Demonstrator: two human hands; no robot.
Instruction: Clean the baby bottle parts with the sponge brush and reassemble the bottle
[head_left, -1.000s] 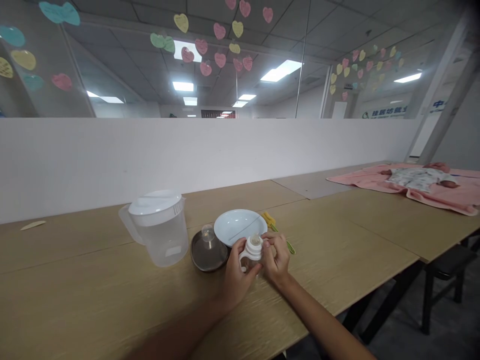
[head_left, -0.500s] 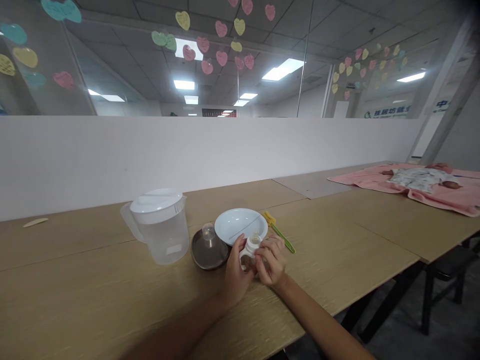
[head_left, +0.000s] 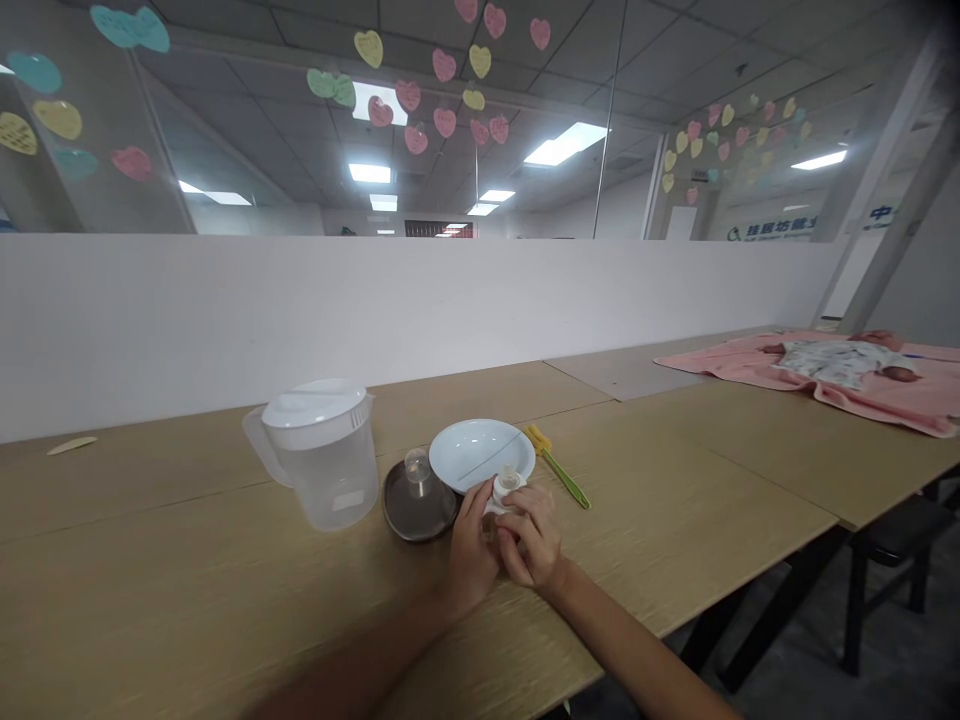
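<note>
So you had both hands, left hand [head_left: 471, 545] and right hand [head_left: 529, 543], clamped round the baby bottle [head_left: 502, 493] (teat on); pitcher [head_left: 322, 455] sat capped, bottle apparently unfilled.

**Desk layout**

On the desk [head_left: 187, 580] the pitcher [head_left: 321, 452] stands left; right of it the lid [head_left: 418, 495], then the bowl [head_left: 481, 452] — the brush [head_left: 559, 466] just beyond. The bottle [head_left: 503, 492] stands before the bowl. Far right — a blanket [head_left: 757, 362].
</note>
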